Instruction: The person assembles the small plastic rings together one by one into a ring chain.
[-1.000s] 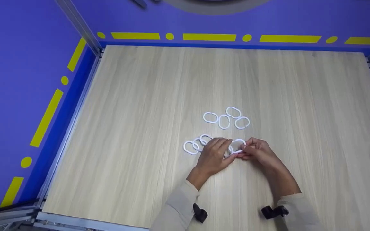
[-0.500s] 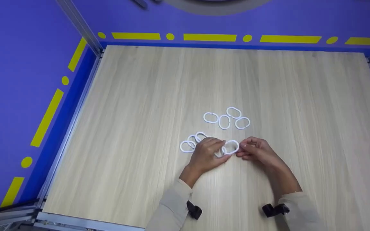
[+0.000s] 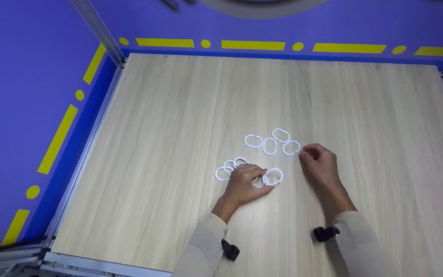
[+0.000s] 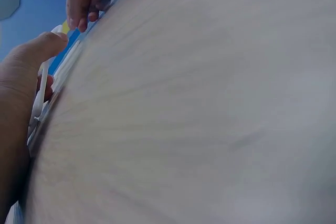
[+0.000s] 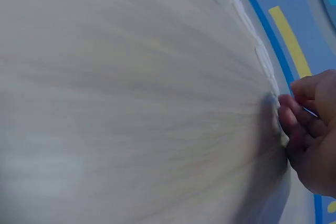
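White oval plastic rings, each with a small gap, lie on a wood-grain table point(image 3: 175, 134). My left hand point(image 3: 242, 184) holds a chain of linked rings point(image 3: 281, 177) between thumb and fingers. The chain's end ring sticks out to the right of the fingertips; several linked rings show left of the hand, and the middle is hidden under it. My right hand point(image 3: 322, 163) is at the right edge of the nearest loose ring point(image 3: 284, 147), fingers bent and fingertips beside it. Whether they touch it I cannot tell. In the right wrist view a gap shows between thumb and fingers.
Several loose rings lie together beyond the chain, among them a left one point(image 3: 245, 141) and a back one point(image 3: 273, 134). Blue panels with yellow marks point(image 3: 253, 45) border the table at the back and left. A metal rail point(image 3: 106, 265) runs along the front left edge.
My right hand has let go of the chain's end ring and moved away and to the right, to the loose rings. My left hand has shifted slightly left with the chain.
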The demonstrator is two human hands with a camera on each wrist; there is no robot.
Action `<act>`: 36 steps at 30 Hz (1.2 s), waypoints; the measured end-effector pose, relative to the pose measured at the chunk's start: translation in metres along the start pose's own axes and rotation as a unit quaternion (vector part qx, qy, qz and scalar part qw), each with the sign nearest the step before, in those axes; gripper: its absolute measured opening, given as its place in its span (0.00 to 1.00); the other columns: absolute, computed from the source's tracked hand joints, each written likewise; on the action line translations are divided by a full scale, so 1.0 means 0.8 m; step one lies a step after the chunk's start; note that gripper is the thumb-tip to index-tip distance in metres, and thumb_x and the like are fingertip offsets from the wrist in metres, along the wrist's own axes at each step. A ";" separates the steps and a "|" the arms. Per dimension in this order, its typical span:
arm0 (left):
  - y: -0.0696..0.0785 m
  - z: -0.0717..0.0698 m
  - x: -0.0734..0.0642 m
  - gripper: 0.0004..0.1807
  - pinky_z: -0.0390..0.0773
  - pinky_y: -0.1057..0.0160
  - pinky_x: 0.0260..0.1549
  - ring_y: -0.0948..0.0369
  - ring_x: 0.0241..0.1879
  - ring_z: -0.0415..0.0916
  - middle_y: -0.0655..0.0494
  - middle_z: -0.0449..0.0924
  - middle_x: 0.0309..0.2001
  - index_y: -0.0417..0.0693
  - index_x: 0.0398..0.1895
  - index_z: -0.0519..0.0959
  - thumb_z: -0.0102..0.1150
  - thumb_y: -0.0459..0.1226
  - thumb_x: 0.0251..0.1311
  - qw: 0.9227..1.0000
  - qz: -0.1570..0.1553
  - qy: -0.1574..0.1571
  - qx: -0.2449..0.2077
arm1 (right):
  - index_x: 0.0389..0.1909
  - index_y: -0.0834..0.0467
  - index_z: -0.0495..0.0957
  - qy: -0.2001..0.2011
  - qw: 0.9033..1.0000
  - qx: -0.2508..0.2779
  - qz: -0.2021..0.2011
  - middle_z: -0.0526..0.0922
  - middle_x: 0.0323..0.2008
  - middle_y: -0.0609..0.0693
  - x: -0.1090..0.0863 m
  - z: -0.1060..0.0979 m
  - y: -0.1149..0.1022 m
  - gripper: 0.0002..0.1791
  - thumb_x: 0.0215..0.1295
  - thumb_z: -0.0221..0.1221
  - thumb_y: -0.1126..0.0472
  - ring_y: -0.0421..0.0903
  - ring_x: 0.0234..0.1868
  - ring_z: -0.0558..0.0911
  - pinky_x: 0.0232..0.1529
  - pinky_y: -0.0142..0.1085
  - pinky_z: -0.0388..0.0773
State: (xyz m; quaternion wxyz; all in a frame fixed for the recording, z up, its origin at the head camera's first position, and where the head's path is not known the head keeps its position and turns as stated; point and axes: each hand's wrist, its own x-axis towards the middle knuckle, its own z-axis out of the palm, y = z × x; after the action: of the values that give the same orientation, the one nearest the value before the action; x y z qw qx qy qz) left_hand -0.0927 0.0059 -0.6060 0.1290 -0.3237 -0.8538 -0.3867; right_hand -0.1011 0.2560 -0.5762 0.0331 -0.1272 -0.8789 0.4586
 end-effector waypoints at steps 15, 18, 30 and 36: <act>0.001 0.001 0.000 0.21 0.80 0.63 0.47 0.62 0.41 0.86 0.60 0.90 0.37 0.48 0.43 0.90 0.78 0.48 0.48 0.999 0.012 -0.016 0.025 | 0.46 0.62 0.86 -0.030 0.990 -0.123 -0.059 0.82 0.39 0.60 0.030 0.002 -0.006 0.09 0.67 0.64 0.64 0.52 0.39 0.78 0.40 0.38 0.70; 0.001 0.001 0.000 0.21 0.80 0.63 0.47 0.62 0.41 0.86 0.60 0.90 0.37 0.49 0.43 0.90 0.78 0.49 0.48 0.999 0.013 -0.017 0.031 | 0.40 0.62 0.85 -0.038 0.988 -0.142 -0.057 0.83 0.36 0.58 0.027 -0.002 -0.007 0.05 0.67 0.64 0.64 0.50 0.36 0.77 0.36 0.37 0.69; -0.001 0.001 -0.001 0.21 0.80 0.64 0.48 0.64 0.41 0.86 0.61 0.89 0.37 0.50 0.44 0.90 0.78 0.50 0.48 0.999 0.028 -0.018 0.041 | 0.33 0.60 0.80 -0.070 0.978 -0.189 -0.053 0.80 0.29 0.55 0.020 -0.020 -0.006 0.12 0.66 0.65 0.54 0.49 0.31 0.75 0.31 0.38 0.66; -0.001 0.001 -0.001 0.21 0.80 0.63 0.47 0.63 0.41 0.86 0.61 0.90 0.38 0.50 0.44 0.90 0.78 0.50 0.49 0.999 0.027 -0.022 0.035 | 0.37 0.62 0.81 -0.055 0.981 -0.180 -0.053 0.79 0.35 0.58 0.020 -0.010 -0.007 0.09 0.66 0.66 0.59 0.51 0.36 0.76 0.35 0.40 0.67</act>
State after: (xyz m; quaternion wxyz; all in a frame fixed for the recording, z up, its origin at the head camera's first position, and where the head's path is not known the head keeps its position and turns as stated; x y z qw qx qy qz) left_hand -0.0927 0.0056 -0.6072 0.1321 -0.3504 -0.8603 -0.3460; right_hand -0.1166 0.2633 -0.5683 -0.0140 -0.0590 -0.9529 0.2972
